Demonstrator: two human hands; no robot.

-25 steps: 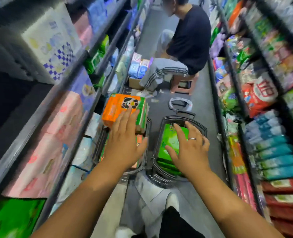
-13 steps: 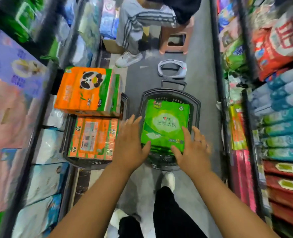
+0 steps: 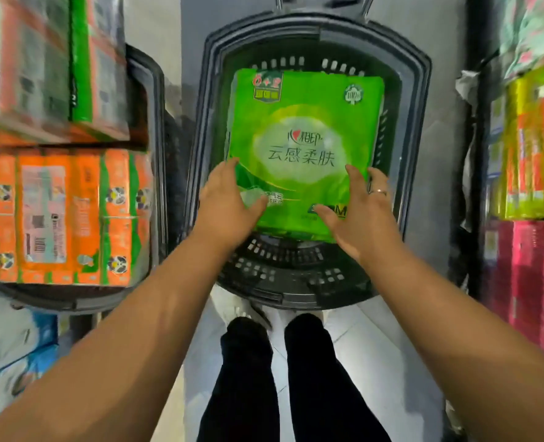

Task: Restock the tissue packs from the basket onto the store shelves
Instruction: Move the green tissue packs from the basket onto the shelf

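Two black-trousered legs stand on the pale floor at the near rim of a dark slotted basket. Both arms reach into it. The left hand and the ringed right hand lie spread on the near corners of one green tissue pack, thumbs on top. Each grip is apart, not closed round the pack.

The pack lies flat in the basket, with slim gaps to the side walls and more room at the near end. It reads "心相印" and "云感柔肤".

A second basket, just to the left, holds an orange pack with panda faces. Another orange-and-green pack lies past it, blurred. Shelved goods crowd the narrow aisle.
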